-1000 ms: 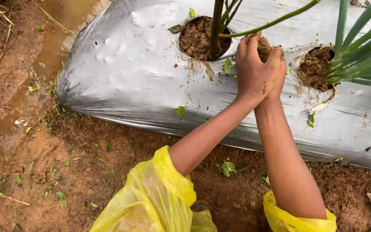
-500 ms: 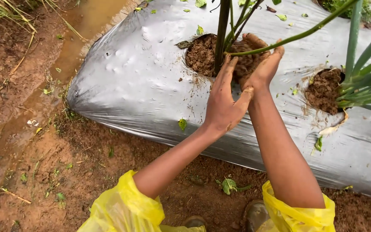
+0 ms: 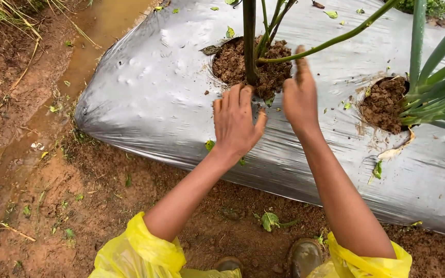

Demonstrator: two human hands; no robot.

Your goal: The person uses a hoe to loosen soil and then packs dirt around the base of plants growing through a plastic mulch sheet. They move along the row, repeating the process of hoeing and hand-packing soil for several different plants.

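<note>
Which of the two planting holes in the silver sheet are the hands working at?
The left hole, around the dark upright stem: both hands sit at its near edge. The right hole, beside the green leaf blades, is untouched.

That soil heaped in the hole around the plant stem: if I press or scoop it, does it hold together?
The soil looks damp and lumpy, so it probably clumps. Crumbs on the silver plastic sheet suggest it sheds. It likely smears: brown stains mark the right hand.
</note>
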